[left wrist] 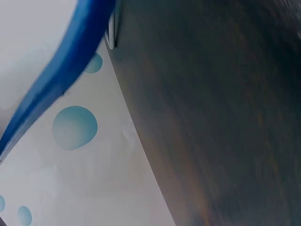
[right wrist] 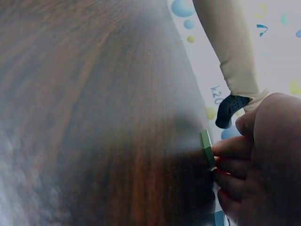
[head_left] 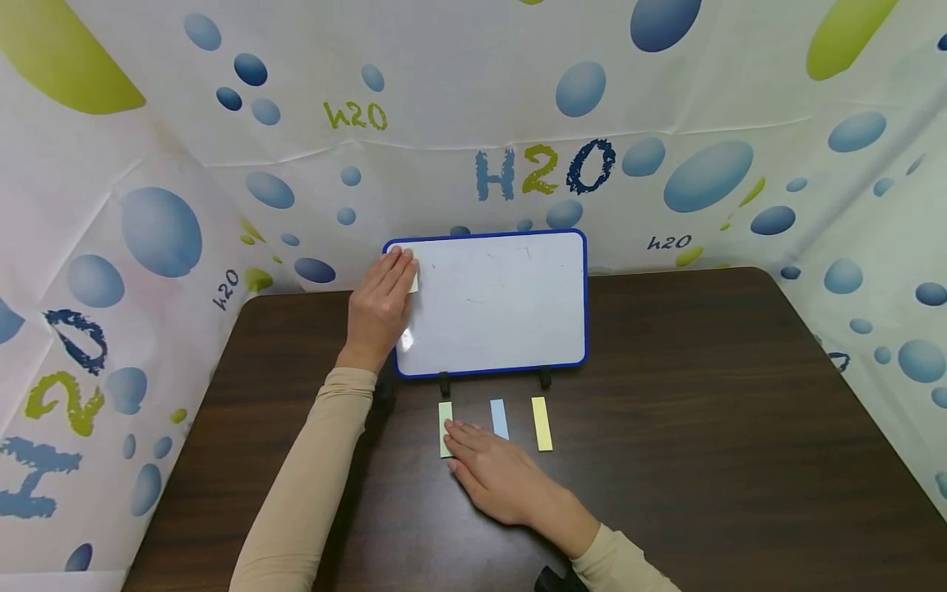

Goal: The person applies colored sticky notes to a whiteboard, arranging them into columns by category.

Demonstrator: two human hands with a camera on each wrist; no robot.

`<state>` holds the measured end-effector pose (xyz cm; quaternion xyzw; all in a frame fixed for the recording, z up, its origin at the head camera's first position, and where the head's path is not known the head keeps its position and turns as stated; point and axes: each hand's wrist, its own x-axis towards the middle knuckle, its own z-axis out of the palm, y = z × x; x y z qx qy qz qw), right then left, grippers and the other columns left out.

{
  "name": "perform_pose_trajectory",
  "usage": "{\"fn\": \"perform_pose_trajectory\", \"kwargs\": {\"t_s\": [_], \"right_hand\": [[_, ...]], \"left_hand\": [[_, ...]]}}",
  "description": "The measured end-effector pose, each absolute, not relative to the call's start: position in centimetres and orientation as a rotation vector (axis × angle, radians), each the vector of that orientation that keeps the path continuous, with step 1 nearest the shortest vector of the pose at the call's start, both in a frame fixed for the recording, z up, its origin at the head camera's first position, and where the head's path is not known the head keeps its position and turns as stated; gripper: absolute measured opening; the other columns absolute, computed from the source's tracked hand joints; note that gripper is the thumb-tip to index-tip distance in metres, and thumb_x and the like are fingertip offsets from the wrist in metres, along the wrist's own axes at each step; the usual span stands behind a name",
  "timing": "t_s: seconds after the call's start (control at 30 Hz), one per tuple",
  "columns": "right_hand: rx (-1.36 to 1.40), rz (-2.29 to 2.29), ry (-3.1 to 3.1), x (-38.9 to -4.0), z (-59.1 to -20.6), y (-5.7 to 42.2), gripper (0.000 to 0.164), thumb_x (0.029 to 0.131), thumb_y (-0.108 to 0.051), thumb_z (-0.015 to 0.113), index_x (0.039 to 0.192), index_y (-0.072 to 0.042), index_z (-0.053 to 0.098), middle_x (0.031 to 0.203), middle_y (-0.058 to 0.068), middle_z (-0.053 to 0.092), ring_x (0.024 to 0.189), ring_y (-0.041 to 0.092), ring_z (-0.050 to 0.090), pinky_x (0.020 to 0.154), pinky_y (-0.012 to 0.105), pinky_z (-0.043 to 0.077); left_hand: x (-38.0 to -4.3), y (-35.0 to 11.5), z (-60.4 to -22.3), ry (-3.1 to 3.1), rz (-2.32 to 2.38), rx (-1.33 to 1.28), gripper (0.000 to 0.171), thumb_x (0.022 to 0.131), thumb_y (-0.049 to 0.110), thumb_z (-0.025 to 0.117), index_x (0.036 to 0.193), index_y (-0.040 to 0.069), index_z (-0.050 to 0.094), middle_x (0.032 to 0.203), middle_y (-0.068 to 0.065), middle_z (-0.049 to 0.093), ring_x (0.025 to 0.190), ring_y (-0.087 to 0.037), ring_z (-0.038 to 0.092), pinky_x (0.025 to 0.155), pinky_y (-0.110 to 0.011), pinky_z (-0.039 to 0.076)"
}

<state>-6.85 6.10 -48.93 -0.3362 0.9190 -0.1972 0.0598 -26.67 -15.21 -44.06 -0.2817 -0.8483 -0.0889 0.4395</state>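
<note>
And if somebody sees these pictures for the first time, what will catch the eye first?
Probably the blue-framed whiteboard at the far side of the table, the left hand on its upper left corner. Next come the green strip, blue strip and yellow strip lying before it, the right hand touching the green one. Behind, the backdrop shows large blue bubbles.

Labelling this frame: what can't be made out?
Head: extent of pale slip on whiteboard, covered by left hand.
Head: lower end of blue strip, behind right hand.
Head: faint marks on whiteboard, too small to read.
Head: black object by right sleeve, cut off by bottom edge.
Left wrist: left hand, out of frame.
</note>
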Motion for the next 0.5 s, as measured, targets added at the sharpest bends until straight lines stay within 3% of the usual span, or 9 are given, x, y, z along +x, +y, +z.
{"fn": "perform_pose_trajectory", "kwargs": {"t_s": [0.5], "right_hand": [[-1.002, -0.599, 2.828, -6.72, -49.04, 5.66, 0.048, 0.111, -0.034, 0.035, 0.147, -0.008, 0.055, 0.160, 0.003, 0.045, 0.149, 0.018, 0.042, 0.125, 0.037, 0.035]], "left_hand": [[-26.64, -15.91, -43.85, -2.145, -0.208, -0.753, 0.038, 0.092, 0.004, 0.074, 0.130, -0.001, 0.068, 0.134, -0.017, 0.067, 0.129, -0.033, 0.063, 0.111, -0.045, 0.050]]}}
